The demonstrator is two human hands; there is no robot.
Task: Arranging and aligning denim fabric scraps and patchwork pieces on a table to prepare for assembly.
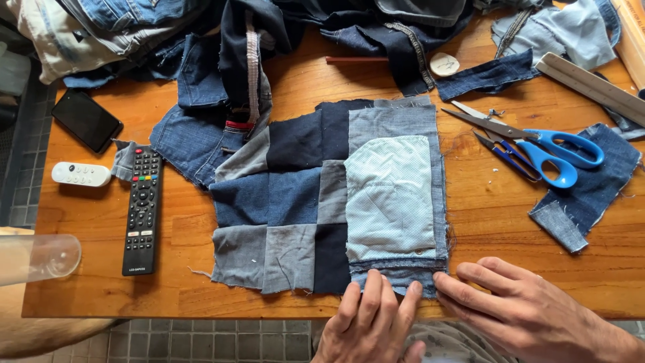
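Note:
A patchwork panel of denim squares (pixel 289 202) in dark blue, mid blue and grey lies flat on the wooden table (pixel 490 215). A pale light-blue pocket piece (pixel 391 198) rests on its right part. My left hand (pixel 373 323) presses fingertips on the panel's near edge below the pocket piece. My right hand (pixel 521 309) lies next to it, fingertips touching the panel's lower right corner. Neither hand holds anything.
Blue-handled scissors (pixel 531 144) and small snips (pixel 507 154) lie to the right, beside denim scraps (pixel 584 188) and a ruler (pixel 591 84). A black remote (pixel 142 210), a white remote (pixel 80 174), a phone (pixel 87 120) and a clear cup (pixel 37 257) are at left. Piled jeans (pixel 222 74) fill the far edge.

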